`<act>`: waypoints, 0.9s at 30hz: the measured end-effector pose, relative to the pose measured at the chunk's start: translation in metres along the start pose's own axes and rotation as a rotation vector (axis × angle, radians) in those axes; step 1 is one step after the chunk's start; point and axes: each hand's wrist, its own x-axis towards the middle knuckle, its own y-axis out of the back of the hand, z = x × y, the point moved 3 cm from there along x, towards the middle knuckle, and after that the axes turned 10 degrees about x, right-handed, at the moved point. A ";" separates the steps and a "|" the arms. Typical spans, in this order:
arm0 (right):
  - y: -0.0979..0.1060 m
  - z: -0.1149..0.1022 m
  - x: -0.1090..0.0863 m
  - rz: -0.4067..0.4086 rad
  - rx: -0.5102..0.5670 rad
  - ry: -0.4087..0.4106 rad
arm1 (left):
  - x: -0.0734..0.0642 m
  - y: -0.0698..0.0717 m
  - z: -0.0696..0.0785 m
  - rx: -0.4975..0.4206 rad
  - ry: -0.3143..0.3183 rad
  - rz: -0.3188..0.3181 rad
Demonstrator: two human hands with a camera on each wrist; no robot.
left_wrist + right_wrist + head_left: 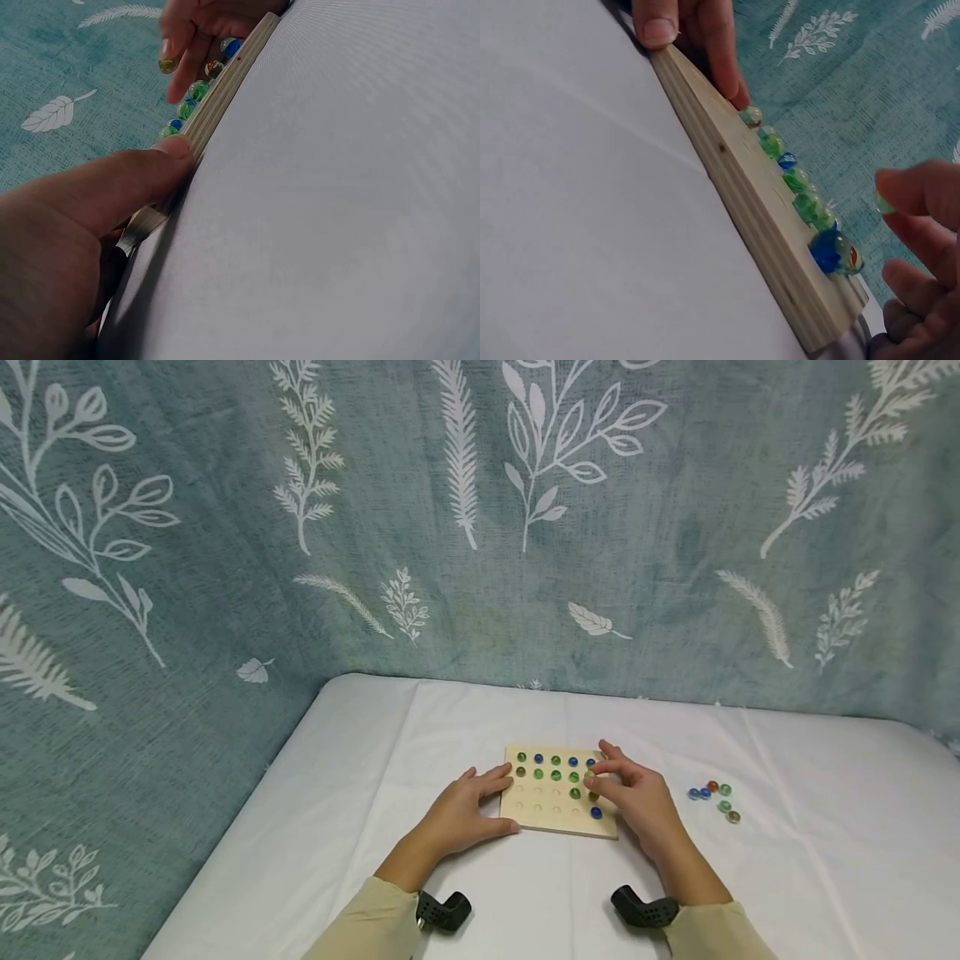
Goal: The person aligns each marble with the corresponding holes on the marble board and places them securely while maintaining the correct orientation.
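A pale wooden board (537,817) with rows of round hollows lies on the white cloth. Glass marbles fill its two far rows and part of the right side; a blue marble (596,812) sits at the near right. My left hand (467,814) holds the board's left end, thumb (174,147) against the near edge and fingers at the left side. Over the right end, my right hand (636,789) pinches a yellow-green marble (168,65) between thumb and forefinger, raised above the board. That marble (883,203) is partly covered by the fingertips in the right wrist view.
Several loose marbles lie right of the board, among them a red marble (712,786), a blue marble (693,793) and a brownish marble (732,817). Behind the table hangs a blue-green leaf-patterned curtain (480,593). White cloth (375,760) covers the table.
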 end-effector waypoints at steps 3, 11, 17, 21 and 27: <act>0.001 0.000 0.000 -0.066 0.001 0.011 | 0.000 0.001 0.000 -0.009 0.011 -0.002; 0.002 0.002 -0.002 -0.157 -0.063 0.063 | 0.000 0.000 0.000 -0.017 0.004 -0.004; 0.000 0.005 -0.003 -0.196 -0.150 0.110 | -0.001 -0.001 -0.001 -0.014 -0.003 -0.002; -0.003 0.004 -0.004 -0.210 -0.211 0.152 | -0.001 -0.001 -0.001 -0.008 -0.005 -0.002; -0.006 0.003 -0.005 -0.210 -0.279 0.175 | 0.000 0.000 -0.001 -0.012 -0.005 0.000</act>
